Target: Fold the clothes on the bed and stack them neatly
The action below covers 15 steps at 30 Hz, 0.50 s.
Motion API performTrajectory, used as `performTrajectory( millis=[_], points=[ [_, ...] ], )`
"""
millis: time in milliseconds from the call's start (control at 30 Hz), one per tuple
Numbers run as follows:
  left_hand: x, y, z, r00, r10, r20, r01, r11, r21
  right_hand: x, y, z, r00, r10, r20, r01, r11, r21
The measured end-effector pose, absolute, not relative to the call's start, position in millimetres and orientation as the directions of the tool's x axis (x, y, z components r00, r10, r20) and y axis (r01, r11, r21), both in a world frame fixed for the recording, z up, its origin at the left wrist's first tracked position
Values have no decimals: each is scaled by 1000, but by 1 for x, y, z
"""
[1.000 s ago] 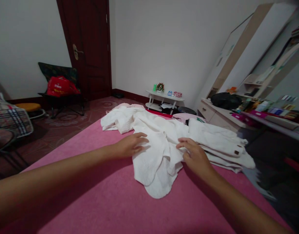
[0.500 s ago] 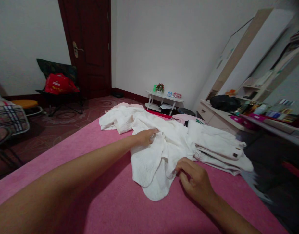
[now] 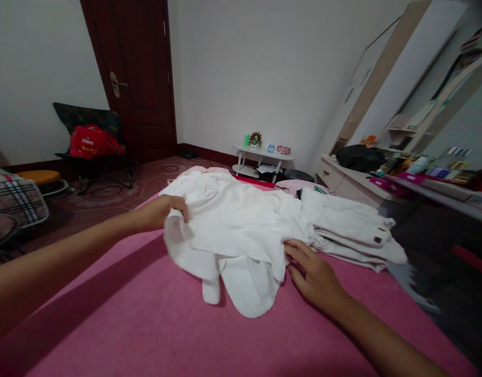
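Note:
A crumpled white garment (image 3: 236,230) lies on the pink bed cover (image 3: 146,324). My left hand (image 3: 162,212) is closed on the garment's left edge and holds that part lifted off the bed. My right hand (image 3: 313,272) rests at the garment's right lower edge, fingers pinching the cloth against the bed. To the right lies a folded stack of white clothes (image 3: 350,230) with small dark tags.
A dark red door (image 3: 134,78) stands at the back left, with a black chair holding a red bag (image 3: 89,142) beside it. A small white table (image 3: 262,157) stands by the far wall. A cluttered dresser (image 3: 401,178) lines the right side.
My left hand has taken hold of the garment and pulled it left and up, spreading the cloth. My right hand stayed at the garment's lower right edge.

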State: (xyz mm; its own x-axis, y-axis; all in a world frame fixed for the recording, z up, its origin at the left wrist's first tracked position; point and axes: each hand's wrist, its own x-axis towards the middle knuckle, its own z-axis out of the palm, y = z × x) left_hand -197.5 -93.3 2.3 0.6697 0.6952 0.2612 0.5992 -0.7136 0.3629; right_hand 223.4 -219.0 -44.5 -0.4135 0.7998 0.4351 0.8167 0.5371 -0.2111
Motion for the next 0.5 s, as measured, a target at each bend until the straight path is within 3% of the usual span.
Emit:
performTrajectory(
  millis=[133,267,400,500],
  points=[
    [-245,-99,-11,660,737,144,703,-674,228,214,-207,-43,-487,790,372,803,572,-165],
    [-239,-122,-15,658,728,193,717,-684,133,209,-201,-43,-512,783,353,805,581,-119],
    [-196,-155,0,722,651,234,606,-758,239,205,-210,-41,-522,780,345,785,597,-163],
    [-157,-175,3,804,571,169,487,-794,364,198,-220,-34,-516,807,288,791,578,-200]
  ],
)
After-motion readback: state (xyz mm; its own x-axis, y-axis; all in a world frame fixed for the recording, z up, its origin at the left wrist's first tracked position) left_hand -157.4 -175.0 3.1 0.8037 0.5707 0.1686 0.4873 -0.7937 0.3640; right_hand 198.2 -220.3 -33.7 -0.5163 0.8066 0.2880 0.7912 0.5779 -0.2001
